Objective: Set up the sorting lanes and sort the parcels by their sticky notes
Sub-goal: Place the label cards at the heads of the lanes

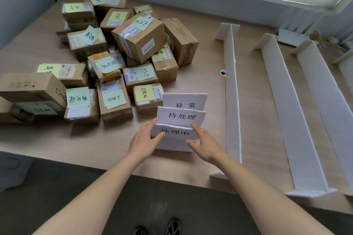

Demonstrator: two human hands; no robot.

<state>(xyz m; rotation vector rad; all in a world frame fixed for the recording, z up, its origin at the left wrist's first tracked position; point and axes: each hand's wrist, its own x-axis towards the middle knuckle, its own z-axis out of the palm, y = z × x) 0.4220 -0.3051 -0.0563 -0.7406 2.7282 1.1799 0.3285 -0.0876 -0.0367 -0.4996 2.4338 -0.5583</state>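
Parcels [107,59]: brown cartons with green sticky notes [78,97], heaped on the left half of the wooden table [208,82]. White lane dividers [232,89] stand on edge on the right half, running front to back. White label cards [181,118] stand overlapped near the front edge, between heap and dividers. Left hand [145,139] pinches the left edge of the front card; right hand [204,143], fingers nearly straight, touches its right edge.
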